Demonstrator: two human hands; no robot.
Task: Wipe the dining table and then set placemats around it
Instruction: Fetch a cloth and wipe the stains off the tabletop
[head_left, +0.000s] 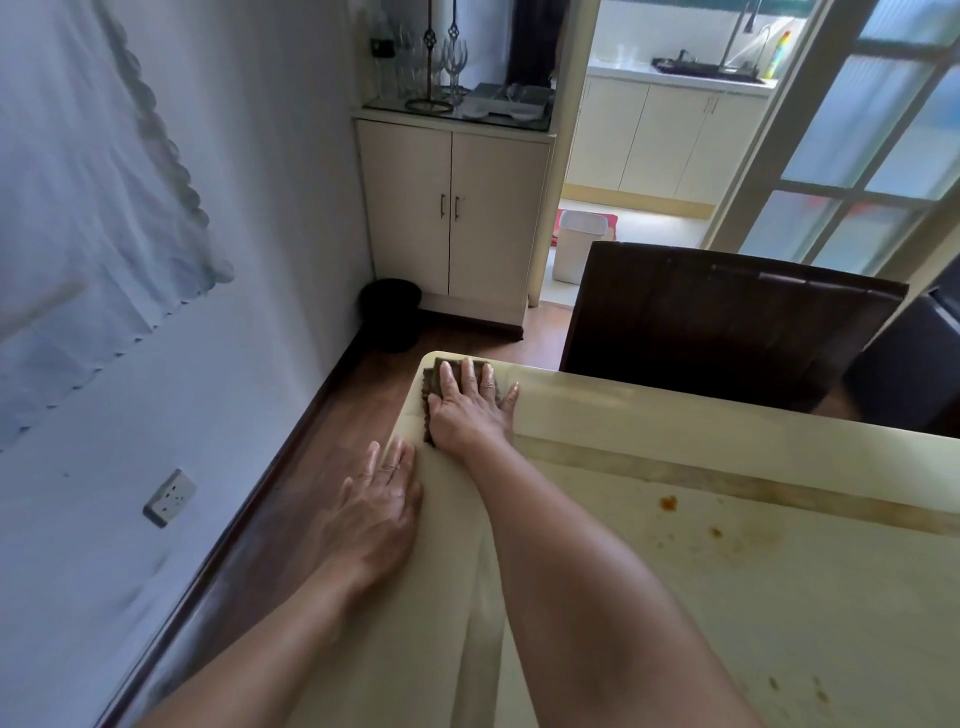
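At the table's (727, 597) far-left corner, toward 11 o'clock, your right hand (467, 405) lies flat with fingers spread on a brown cloth (434, 382), mostly hidden beneath the palm; your left hand (376, 512) rests open along the left edge at 9 o'clock. Orange stains (668, 503) dot the top at 3 o'clock; a dark chair (727, 317) stands behind, its seat hidden.
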